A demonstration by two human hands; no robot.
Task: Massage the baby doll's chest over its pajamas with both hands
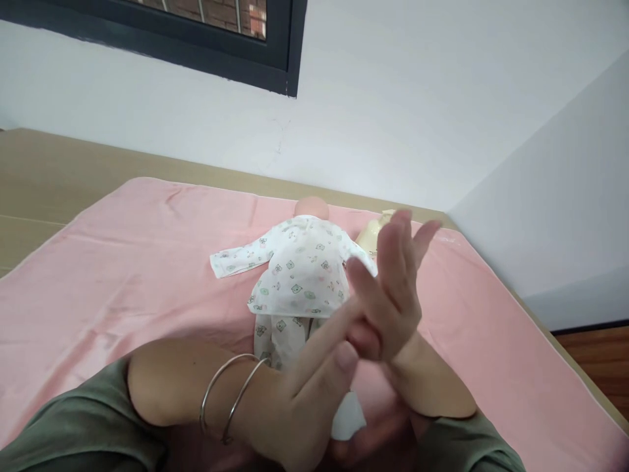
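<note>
My left hand (314, 400), with two thin silver bangles at its wrist, lies against my right hand (396, 295). The left fingers are stretched across the palm side of the right hand near its thumb. My right hand is raised with fingers up and spread. Both are slightly blurred, and nothing is seen held between them. Beyond the hands a baby doll (302, 269) in a white printed long-sleeved top and matching trousers lies on a pink sheet (187, 229). Its rounded head (312, 208) points to the wall. My hands and forearms hide much of its legs.
A pale yellow, shiny object (369, 237) sits beside the doll, partly behind my right hand. The sheet covers a wooden surface (54, 170) that meets a white wall (393, 118). A dark window frame (236, 62) is at upper left.
</note>
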